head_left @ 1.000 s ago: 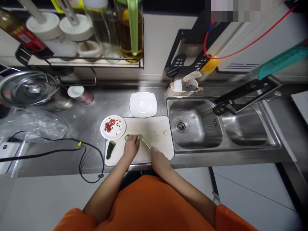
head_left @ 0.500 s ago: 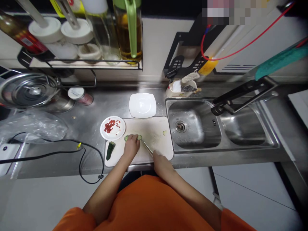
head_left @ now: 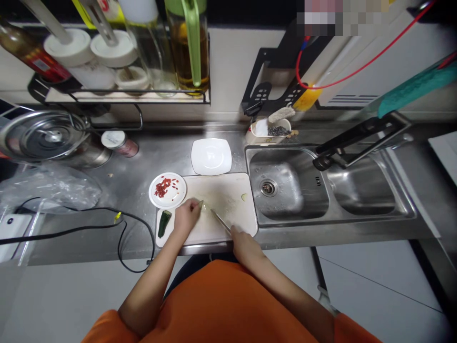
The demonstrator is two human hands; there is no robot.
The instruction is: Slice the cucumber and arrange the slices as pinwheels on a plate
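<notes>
My left hand (head_left: 187, 218) is over the left-middle of the white cutting board (head_left: 246, 231), fingers pinched on a thin cucumber slice (head_left: 201, 205). In my right hand (head_left: 246, 246) is a knife (head_left: 222, 222), its blade slanting up and left across the board, apart from the slice. A dark green cucumber piece (head_left: 164, 224) lies at the board's left end. Over the upper left corner sits a round white plate (head_left: 180, 196) with chopped red bits (head_left: 162, 188). A pale green sliver (head_left: 244, 196) lies at the board's right.
Behind the board is a square white dish (head_left: 211, 156). To the right is a steel sink (head_left: 289, 186) with a black faucet (head_left: 350, 143). At left are a lidded pot (head_left: 50, 136), a can (head_left: 119, 143), a plastic bag (head_left: 53, 188) and a black cable (head_left: 139, 214). Bottles stand on a rack (head_left: 132, 95).
My left hand has shifted slightly left, and the slice is now tipped up between its fingers. My right hand and the knife have moved slightly right and down, away from it.
</notes>
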